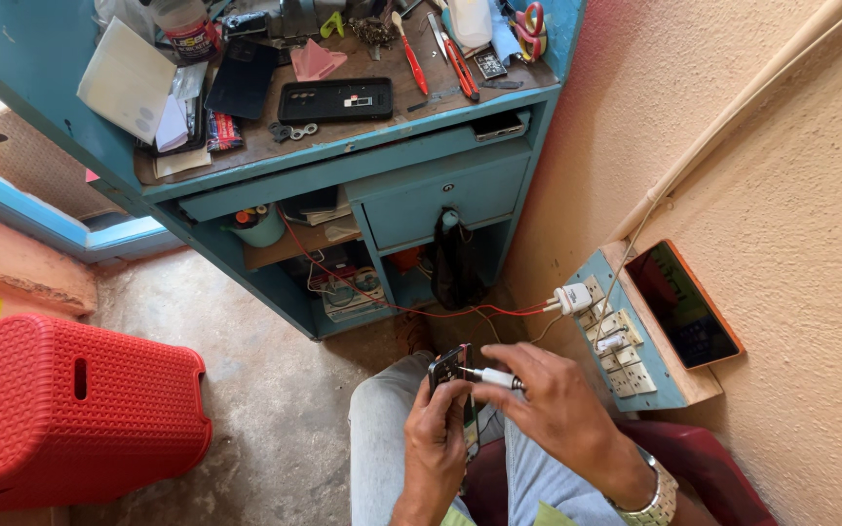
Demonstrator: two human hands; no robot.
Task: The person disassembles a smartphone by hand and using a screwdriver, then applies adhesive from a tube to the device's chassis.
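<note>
Gripping a small dark phone (448,368) at six o'clock, the left hand (438,429) steadies it while the right hand (555,401) pinches what looks like a white plug (495,377) against it.

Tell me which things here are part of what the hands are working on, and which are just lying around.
In hand:
left hand holding a small dark phone
right hand holding a white plug at the phone

Lying about:
black phone case on the blue desk
red-handled tools
red plastic stool
orange-edged phone on the wall socket board
white charger
</note>
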